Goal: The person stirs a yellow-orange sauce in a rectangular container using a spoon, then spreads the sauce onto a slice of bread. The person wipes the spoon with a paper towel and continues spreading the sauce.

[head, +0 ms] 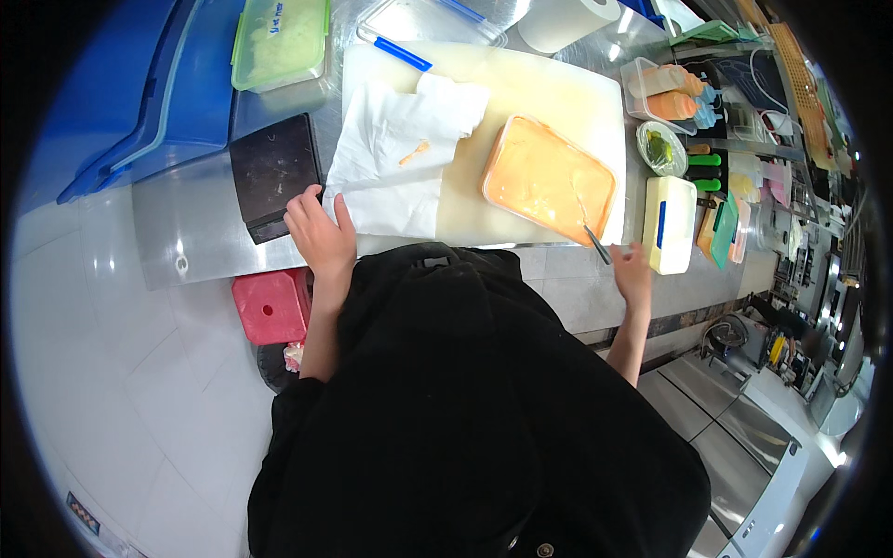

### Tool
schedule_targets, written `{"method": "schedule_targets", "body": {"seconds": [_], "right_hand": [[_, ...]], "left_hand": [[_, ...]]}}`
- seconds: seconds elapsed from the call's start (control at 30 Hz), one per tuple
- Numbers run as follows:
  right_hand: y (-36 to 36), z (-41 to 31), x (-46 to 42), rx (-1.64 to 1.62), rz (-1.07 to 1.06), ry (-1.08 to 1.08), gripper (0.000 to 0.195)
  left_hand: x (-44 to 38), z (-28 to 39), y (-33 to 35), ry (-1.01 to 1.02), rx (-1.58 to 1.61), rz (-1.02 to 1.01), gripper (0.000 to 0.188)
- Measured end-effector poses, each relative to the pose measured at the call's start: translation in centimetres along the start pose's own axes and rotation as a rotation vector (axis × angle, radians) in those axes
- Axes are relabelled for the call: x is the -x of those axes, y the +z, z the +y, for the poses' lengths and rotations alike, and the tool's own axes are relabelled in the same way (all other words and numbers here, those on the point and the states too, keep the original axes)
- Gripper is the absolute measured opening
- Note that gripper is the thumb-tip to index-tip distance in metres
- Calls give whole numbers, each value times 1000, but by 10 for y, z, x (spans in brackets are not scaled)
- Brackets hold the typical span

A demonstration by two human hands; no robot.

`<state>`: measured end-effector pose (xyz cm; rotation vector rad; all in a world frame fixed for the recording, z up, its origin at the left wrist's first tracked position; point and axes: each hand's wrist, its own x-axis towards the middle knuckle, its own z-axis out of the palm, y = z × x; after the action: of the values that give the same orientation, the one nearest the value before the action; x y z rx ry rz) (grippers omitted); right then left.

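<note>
My left hand (321,229) has its thumb and fingers apart at the table's front edge. It lies between a black flat device, perhaps a kitchen scale (275,174), and a crumpled white paper towel (391,174) with an orange smear. A rectangular plastic tub of smooth orange sauce (548,178) sits at an angle on the white cutting board (558,84). Out of the tub's near corner sticks a dark utensil handle (598,245). Just right of that handle is my right hand (632,272), slightly blurred, fingers loosely spread and holding nothing visible.
A green-lidded container (279,49) bearing writing stands back left, near blue bins (104,91). Behind the board lie a clear lid (418,24) and a paper roll (568,21). Squeeze bottles (673,104), a wrapped bowl (661,148) and a pale box (671,227) line the right.
</note>
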<state>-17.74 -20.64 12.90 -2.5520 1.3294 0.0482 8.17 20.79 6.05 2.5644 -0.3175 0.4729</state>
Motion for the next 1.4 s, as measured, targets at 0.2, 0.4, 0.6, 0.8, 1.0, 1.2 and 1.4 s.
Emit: {"method": "schedule_targets", "body": {"seconds": [0.2, 0.4, 0.6, 0.8, 1.0, 1.2, 1.4], "right_hand": [[16, -38, 13, -604, -117, 192, 26], [23, -100, -1, -559, -93, -200, 26], [-55, -158, 18, -313, -6, -373, 18], [-15, -189, -15, -356, 6, -514, 13], [40, -210, -36, -285, 107, -589, 13], [48, -209, -31, -280, -10, -680, 8], [19, -180, 0, -252, -272, -795, 13]], "left_hand": [[-10, 44, 0, -101, 783, -662, 19], [3, 68, 32, 351, 606, -902, 25], [7, 32, 20, 104, 740, -995, 24], [15, 1, 13, 20, 778, -771, 15], [32, -21, 43, 195, 690, -444, 7], [37, -19, 51, 277, 645, -303, 5], [38, -18, 54, 295, 646, -261, 4]]}}
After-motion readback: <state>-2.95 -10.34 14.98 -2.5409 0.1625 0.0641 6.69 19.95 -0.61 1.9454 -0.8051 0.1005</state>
